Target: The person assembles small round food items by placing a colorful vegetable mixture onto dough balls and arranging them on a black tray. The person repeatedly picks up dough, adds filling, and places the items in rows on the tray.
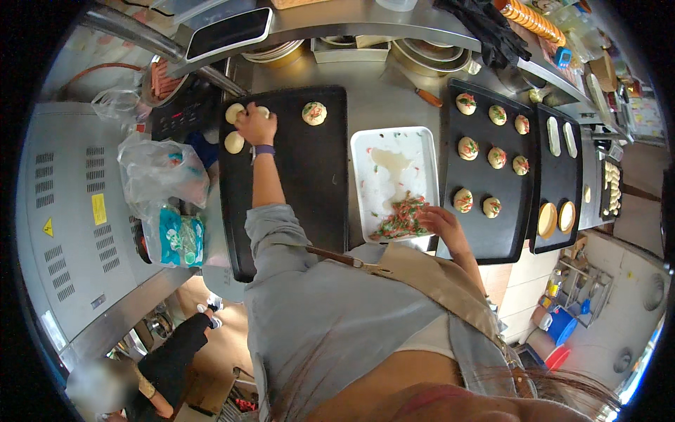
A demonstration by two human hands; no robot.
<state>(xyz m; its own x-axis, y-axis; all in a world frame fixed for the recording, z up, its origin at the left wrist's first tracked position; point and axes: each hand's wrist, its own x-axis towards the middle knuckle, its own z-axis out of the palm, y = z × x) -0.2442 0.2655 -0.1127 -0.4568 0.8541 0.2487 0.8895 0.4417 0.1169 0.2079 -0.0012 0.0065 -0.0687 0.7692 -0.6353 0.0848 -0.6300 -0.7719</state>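
On the left black baking tray [327, 197], my left hand [257, 126] reaches to the far left corner. Its fingers are closed round a pale dough ball [264, 112], partly hidden by them. Two plain dough balls [234, 143] lie beside that hand, and a topped dough ball [314, 113] sits to its right. My right hand [441, 224] is at the right rim of a white tray [358, 176]. Its curled fingers dip into a heap of chopped red and green topping [401, 218]; the fingertips are partly hidden.
Right of the white tray, another black baking tray [485, 232] bears several topped dough balls. A further tray [552, 169] holds long dough pieces and round moulds. An orange-handled tool [429, 97] lies behind. A grey machine [77, 211] and plastic bags [162, 172] stand left. Another person [172, 359] is lower left.
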